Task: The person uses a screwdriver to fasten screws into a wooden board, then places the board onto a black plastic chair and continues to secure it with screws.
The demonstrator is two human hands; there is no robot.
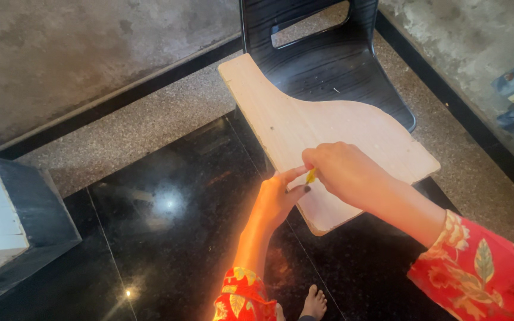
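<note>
Our right hand (346, 175) closes its grip on a small yellow object (310, 176), probably a pencil stub, pinched at the fingertips so that only its lower end shows below the knuckles; the tip sits on or just above the near edge of the wooden board (328, 128). Our left hand (278, 199) holds nothing: its fingers are spread, with the index finger laid along the board's edge just beside the yellow tip and the thumb tucked under it, which we judge steadies the board and guides the mark. The board is a pale, flat panel with a narrow tongue at the far end and a broad curved body nearer us. It rests across the seat of a black plastic chair (328, 65), which carries it at working height, and the near part overhangs the seat. Beneath lies a polished black floor (174, 226) with a speckled border along the grey wall (60, 53). Our bare foot (315, 301) shows at the lower edge, and a white and black block (7, 220) stands at left.
</note>
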